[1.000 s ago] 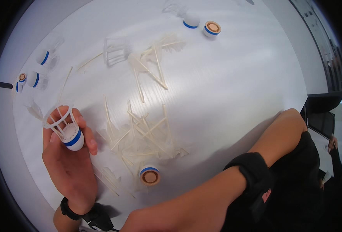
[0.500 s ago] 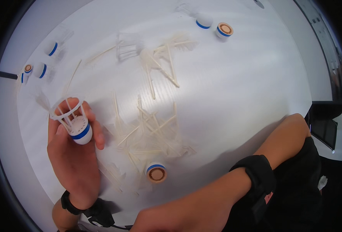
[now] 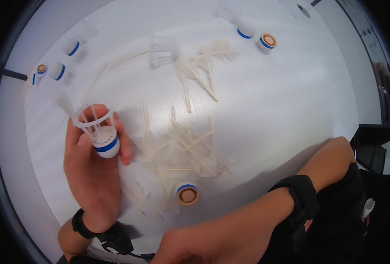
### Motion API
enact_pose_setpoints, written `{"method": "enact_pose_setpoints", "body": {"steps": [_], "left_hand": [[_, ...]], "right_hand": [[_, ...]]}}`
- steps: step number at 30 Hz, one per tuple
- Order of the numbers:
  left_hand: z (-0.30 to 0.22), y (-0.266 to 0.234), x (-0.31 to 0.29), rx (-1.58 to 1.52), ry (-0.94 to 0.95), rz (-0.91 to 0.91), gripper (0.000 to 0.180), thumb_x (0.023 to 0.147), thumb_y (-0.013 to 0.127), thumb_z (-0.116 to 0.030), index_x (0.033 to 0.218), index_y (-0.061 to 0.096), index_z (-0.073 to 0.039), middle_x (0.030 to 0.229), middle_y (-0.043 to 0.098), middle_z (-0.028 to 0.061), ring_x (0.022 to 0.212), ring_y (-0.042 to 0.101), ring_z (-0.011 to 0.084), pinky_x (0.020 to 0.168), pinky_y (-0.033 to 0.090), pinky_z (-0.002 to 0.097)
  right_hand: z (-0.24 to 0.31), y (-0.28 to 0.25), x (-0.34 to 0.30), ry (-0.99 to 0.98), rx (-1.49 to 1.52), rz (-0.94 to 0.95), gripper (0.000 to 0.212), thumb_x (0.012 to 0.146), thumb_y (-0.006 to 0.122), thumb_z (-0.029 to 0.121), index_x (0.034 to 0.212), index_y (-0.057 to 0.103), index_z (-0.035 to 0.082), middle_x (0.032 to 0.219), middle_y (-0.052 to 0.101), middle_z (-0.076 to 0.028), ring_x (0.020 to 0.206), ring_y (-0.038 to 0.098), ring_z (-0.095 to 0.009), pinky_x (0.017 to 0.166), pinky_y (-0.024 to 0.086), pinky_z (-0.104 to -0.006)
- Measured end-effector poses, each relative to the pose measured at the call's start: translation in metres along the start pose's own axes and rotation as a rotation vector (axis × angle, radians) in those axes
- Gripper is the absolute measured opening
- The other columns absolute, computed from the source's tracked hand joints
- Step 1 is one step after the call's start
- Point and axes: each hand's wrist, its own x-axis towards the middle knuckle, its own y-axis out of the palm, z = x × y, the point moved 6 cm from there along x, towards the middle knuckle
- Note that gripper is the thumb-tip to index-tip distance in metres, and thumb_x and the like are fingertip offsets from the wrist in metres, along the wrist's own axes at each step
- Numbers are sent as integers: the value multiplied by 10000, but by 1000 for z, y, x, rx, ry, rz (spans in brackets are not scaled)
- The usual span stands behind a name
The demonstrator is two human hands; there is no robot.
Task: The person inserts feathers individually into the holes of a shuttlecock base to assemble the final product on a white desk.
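Shuttlecock [image 3: 107, 145] in left hand [image 3: 89, 169], farther right in view

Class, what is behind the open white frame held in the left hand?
Between the struts of the frame, some of the left hand's fingers show behind it. The hand covers the table beneath, so anything lying there cannot be seen.
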Motion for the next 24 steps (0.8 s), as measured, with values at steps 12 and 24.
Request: {"method": "enact_pose_setpoints", "body": {"steps": [12, 24], "left_hand": [[32, 49, 5, -93, -10, 87, 362, 977, 374, -227, 1207, 466, 38, 971, 583, 112, 764, 522, 145, 721, 421, 281], [16, 26, 10, -17, -58, -2, 401, 928, 450, -333, 1179, 496, -24, 944, 588, 95, 696, 545, 158, 661, 429, 282]], "right_hand": [[115, -65, -74, -240, -1546, -370, 180, 651, 813, 16, 756, 673, 58, 704, 590, -7, 591, 561, -123, 503, 392, -244], [117, -88, -52, -60, -1678, -439, 184, 689, 810, -10, 838, 745, 77, 798, 619, -15, 643, 570, -145, 540, 411, -255]]}}
